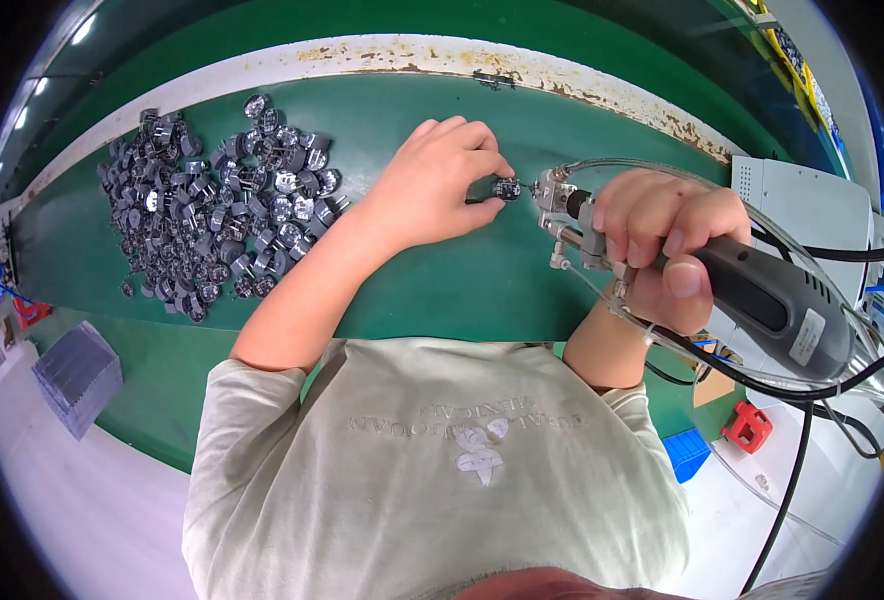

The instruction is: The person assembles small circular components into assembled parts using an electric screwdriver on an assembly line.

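Between the thumb and forefinger of my left hand [447, 180] is a small dark round part [506, 188] with a shiny face, held just above the green work surface. My right hand [667, 245] is wrapped round a grey and black electric screwdriver [772, 300], which lies nearly level and points left. Its metal front end, with thin tubes fixed to it, comes right up to the small part. Whether the tip touches it, I cannot tell. To the left of my left forearm lies a large heap of similar dark round parts [212, 210], some showing pins.
A chipped white rail [402, 55] runs along the far edge of the green bench [442, 300]. At the right stand a light grey metal box [802, 205] and several cables and hoses. Red [748, 427] and blue [686, 454] plastic pieces sit lower right; a grey bin [77, 375] is lower left.
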